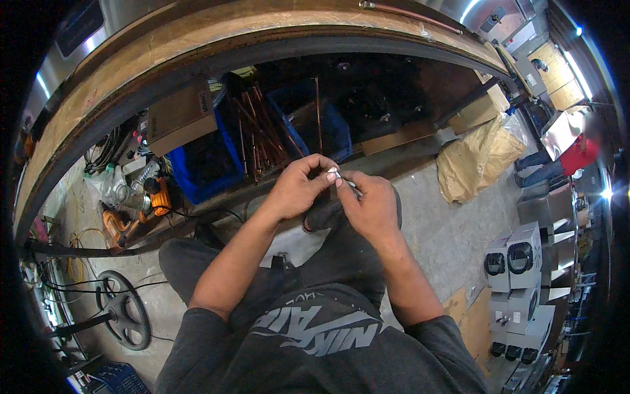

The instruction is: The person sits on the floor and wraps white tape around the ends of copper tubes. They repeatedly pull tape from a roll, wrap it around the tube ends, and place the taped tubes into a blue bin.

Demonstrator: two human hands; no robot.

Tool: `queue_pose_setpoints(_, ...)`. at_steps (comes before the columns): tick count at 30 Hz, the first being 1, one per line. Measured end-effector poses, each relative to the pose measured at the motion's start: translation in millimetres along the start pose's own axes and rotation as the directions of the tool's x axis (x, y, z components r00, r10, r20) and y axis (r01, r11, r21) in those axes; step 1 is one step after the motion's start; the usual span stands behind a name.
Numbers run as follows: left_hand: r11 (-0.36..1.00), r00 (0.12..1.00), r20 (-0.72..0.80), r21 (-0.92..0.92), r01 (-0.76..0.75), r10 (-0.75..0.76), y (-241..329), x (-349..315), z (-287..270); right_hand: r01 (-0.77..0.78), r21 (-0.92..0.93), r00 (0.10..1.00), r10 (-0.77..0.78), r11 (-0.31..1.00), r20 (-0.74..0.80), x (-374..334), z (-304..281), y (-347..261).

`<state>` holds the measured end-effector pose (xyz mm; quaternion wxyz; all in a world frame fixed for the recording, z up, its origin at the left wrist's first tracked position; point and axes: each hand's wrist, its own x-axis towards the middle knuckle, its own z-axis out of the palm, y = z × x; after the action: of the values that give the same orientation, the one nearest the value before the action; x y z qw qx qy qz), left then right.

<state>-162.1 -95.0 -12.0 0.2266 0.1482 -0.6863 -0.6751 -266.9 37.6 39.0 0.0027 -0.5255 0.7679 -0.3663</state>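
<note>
Both my hands meet above my lap, pinching a small whitish piece [334, 172] with a thin, rod-like part [356, 190] by the right fingers. Its kind is too small to make out. My left hand [295, 187] has thumb and forefinger closed on the piece from the left. From the other side my right hand [371, 202] grips the thin part, thumb toward the left fingertips. Just beyond the hands, on the shelf under the bench, lie several thin copper tubes [257, 134] beside blue bins [205, 172].
A wooden workbench [197, 43] arches across the far side, a copper tube [413, 18] on its top. Orange power tools [117, 226] and a cardboard box [180, 118] sit left. At right are a brown paper bag [482, 161], stacked grey units [525, 262] and a person in red [581, 154].
</note>
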Motion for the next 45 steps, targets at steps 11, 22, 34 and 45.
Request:
queue_pose_setpoints(11, 0.946, 0.987, 0.107, -0.288, 0.145, -0.119, -25, 6, 0, -0.148, -0.019, 0.980, 0.149, 0.989, 0.132, -4, 7, 12)
queue_pose_setpoints(22, 0.989, 0.990, 0.036, -0.062, 0.137, -0.135, -31, 8, -1, -0.240, 0.001, 0.952, 0.235, 0.971, 0.195, -1, 11, 16)
queue_pose_setpoints(34, 0.989, 0.992, -0.004, 0.071, 0.127, -0.128, -80, 12, 8, -0.317, 0.088, 0.913, 0.278, 0.944, 0.298, -8, 39, 60)
queue_pose_setpoints(45, 0.768, 0.904, -0.397, 0.524, 0.367, -0.161, -139, -5, -28, 0.562, 0.110, 0.702, -0.543, 0.820, 0.460, -59, 42, 1)
